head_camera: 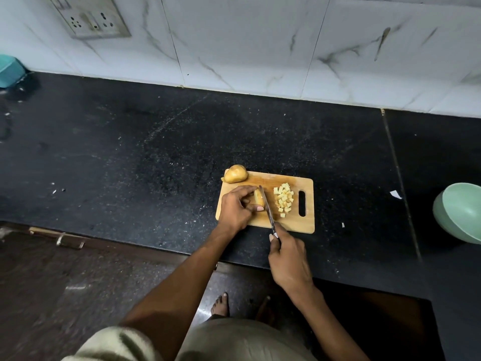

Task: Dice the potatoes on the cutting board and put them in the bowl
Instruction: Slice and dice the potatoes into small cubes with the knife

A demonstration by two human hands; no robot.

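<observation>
Nearest, the right hand [289, 259] curls around the dark handle of a slim steel-bladed kitchen knife [266, 208], forefinger laid along the spine; the blade angles up over the board and meets the cut face of a potato piece. The left hand [238, 207] pinches that yellow-skinned potato piece [259, 199] between curled fingers and thumb, holding it down on the rectangular pale wooden cutting board [295, 221] with its slotted handle hole at the right end. Just right of the blade lies a loose heap of small pale yellow potato cubes [283, 200]. At the board's far left corner sits a whole, smooth, rounded potato [235, 174], overhanging the edge. The board rests on a speckled black stone countertop [156, 152]. Well to the right, a matte pale green round bowl [460, 213] stands tilted. Beyond rises a white veined marble-tile wall [260, 43].
</observation>
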